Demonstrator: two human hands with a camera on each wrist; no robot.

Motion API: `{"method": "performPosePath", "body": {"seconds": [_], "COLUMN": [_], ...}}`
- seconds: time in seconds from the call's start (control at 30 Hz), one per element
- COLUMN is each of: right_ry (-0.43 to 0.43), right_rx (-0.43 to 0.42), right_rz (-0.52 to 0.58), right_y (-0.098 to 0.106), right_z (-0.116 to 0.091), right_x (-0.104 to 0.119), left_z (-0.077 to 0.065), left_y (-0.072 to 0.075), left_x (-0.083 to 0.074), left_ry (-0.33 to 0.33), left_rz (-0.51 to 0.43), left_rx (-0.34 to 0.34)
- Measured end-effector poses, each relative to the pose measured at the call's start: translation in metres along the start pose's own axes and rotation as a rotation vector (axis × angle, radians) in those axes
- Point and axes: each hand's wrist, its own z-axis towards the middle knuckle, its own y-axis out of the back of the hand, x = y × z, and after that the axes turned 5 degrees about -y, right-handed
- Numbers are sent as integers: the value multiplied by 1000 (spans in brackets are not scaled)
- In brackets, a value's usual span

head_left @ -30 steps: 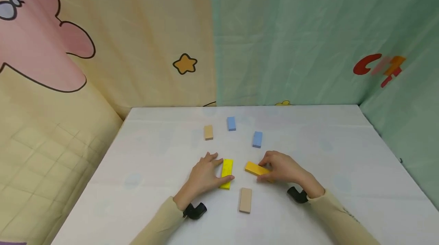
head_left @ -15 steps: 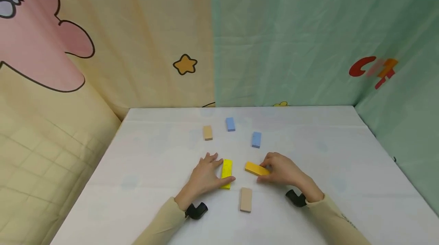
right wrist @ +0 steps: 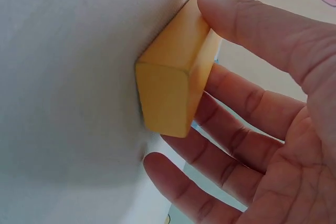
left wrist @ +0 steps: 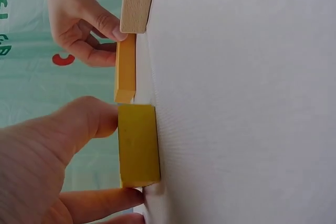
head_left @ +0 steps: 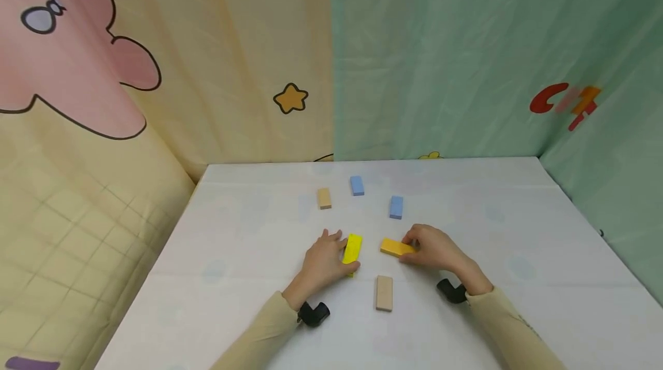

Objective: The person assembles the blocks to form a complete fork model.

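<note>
In the head view my left hand (head_left: 325, 258) lies around a bright yellow block (head_left: 353, 248), thumb at its near end and fingertips at its far left side. The left wrist view has the yellow block (left wrist: 138, 145) between thumb and index finger, close against the white tabletop. To the right, my right hand (head_left: 437, 250) pinches an orange-yellow block (head_left: 393, 247) by its right end, thumb on the near long side and fingers on the far one. This block (right wrist: 163, 98) lies flat along the table. A light wooden block (head_left: 384, 293) rests between the hands, nearer to me.
Farther back on the white table (head_left: 248, 301) lie a tan block (head_left: 324, 198) and two blue blocks, one at the rear (head_left: 357, 186) and another to its right (head_left: 396, 208). Patterned curtains (head_left: 440, 59) stand behind the table and along both sides.
The head view has shifted, so everything sits a little farther right in it. The yellow block is turned slightly clockwise in my left hand. My right hand keeps its hold on the orange-yellow block.
</note>
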Motion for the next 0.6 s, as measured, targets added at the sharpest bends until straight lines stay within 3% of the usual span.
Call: {"method": "performPosePath", "body": {"seconds": [0.17, 0.6], "right_ry": [-17, 15], "right_rx": [9, -9], "right_rz": [22, 167], "right_y": [0, -2], "right_z": [0, 4], "right_x": [-3, -18], "left_z": [2, 6], "left_y": [1, -2], "left_x": [-1, -3], "left_ry": [-14, 13], "left_rz": [68, 39], "left_rx": [-13, -112]}}
